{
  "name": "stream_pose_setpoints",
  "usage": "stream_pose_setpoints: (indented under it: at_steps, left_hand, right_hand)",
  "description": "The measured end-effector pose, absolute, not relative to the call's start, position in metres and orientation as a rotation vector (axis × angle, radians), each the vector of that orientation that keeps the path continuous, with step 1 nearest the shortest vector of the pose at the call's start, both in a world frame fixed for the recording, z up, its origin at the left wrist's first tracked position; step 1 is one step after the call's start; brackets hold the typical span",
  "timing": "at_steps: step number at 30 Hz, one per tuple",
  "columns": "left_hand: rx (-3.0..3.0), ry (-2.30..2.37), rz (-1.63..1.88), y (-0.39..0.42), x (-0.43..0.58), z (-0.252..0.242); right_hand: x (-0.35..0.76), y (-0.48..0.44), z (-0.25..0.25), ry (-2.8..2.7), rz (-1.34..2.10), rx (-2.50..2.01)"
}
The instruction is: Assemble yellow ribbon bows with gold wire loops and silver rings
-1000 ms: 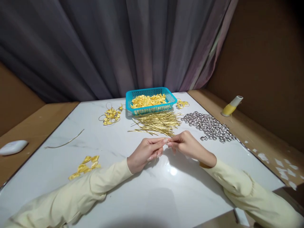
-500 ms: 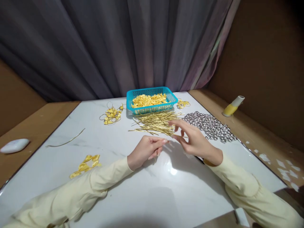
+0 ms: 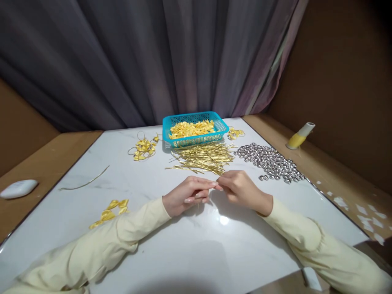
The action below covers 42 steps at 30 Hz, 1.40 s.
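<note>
My two arms in pale yellow sleeves reach forward over a glossy white desk (image 3: 196,249). The left hand (image 3: 186,196) and right hand (image 3: 240,190) meet fingertip to fingertip just above the desk's middle. Both are pinched closed on a small piece (image 3: 217,187) that is too thin for me to make out. Near the left sleeve lie a few plain yellow bows (image 3: 108,212). Further left are a bent gold strip (image 3: 84,184) and a white pad (image 3: 18,188). Just beyond the hands sits a loose pile of gold ties (image 3: 203,159), and to its right a heap of silver beads (image 3: 269,163). Behind the ties stands a blue basket (image 3: 196,141), well filled with yellow ribbon pieces. A bunch of bows with beads (image 3: 143,148) lies left of the basket and a smaller bunch (image 3: 234,133) lies right of it. I judge that only a little of the work is done, since these two bunches are small and the piles are large. A yellow spool (image 3: 300,136) lies far right, before a grey curtain (image 3: 183,61).
</note>
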<state>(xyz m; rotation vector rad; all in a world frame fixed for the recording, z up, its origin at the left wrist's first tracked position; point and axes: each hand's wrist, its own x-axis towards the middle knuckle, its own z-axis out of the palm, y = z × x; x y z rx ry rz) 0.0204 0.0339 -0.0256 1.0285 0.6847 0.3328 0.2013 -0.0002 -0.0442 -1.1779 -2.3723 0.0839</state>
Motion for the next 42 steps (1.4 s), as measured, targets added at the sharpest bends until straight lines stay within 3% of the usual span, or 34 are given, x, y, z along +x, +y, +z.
stream_pose_setpoints:
  at_steps: [12, 18, 22, 25, 33, 42]
  left_hand:
    - [1.011, 0.717, 0.504, 0.033, 0.023, -0.026]
    - [1.268, 0.823, 0.585, 0.029, 0.022, -0.023]
    - [1.462, 0.925, 0.611, 0.025, 0.023, -0.021]
    - [1.642, 0.961, 0.601, 0.023, 0.024, -0.022]
    - [2.408, 0.626, 0.338, 0.027, 0.015, -0.021]
    - [2.433, 0.55, 0.061, 0.037, 0.012, -0.008]
  right_hand:
    - [0.188, -0.007, -0.032, -2.048, 0.743, -1.248]
    - [0.186, -0.004, -0.034, -1.664, 1.449, -1.176]
    - [0.187, -0.005, -0.03, -1.534, 1.607, -1.124]
    - [0.19, -0.008, -0.024, -1.595, 1.527, -1.23]
    - [0.198, -0.01, -0.023, -2.261, 0.883, -1.369]
    - [0.195, -0.011, -0.031, -2.539, 0.314, -1.371]
